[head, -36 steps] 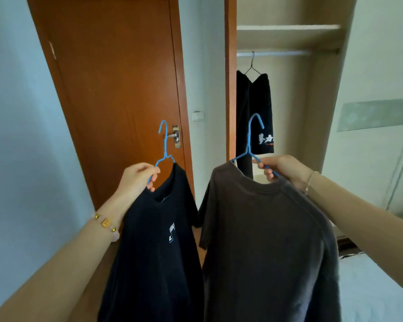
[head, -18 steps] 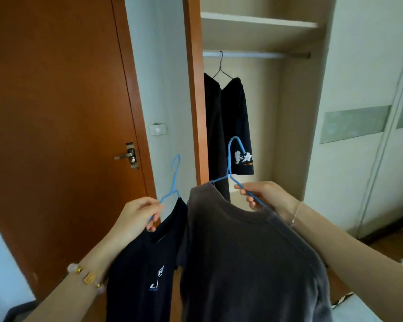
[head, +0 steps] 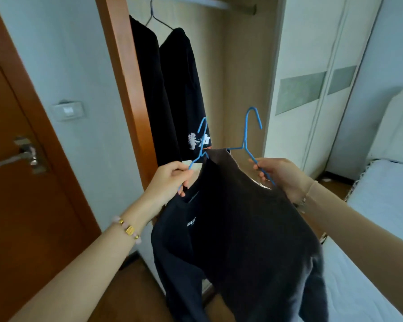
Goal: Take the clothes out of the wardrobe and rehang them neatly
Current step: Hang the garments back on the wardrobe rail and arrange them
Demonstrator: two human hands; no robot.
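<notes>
My left hand [head: 170,177] grips the shoulder of a blue wire hanger [head: 201,140] that carries a dark navy T-shirt [head: 179,247]. My right hand [head: 279,175] grips a second blue hanger [head: 249,135] bearing a brown-grey T-shirt [head: 261,228], which overlaps the navy one in front. Both hang just before the open wardrobe [head: 242,77]. Inside it, a black garment with a white print [head: 182,89] hangs on a dark hanger from the rail [head: 219,3] at the top.
A brown room door [head: 21,182] with a metal handle [head: 16,156] stands at the left, a wall switch [head: 68,110] beside it. White sliding wardrobe doors [head: 312,89] lie to the right. A bed with a white cover [head: 382,205] fills the lower right.
The view has swung right and closer to the wardrobe. Both hands have brought the two hangers nearer together, so the brown-grey shirt now overlaps the navy one.
</notes>
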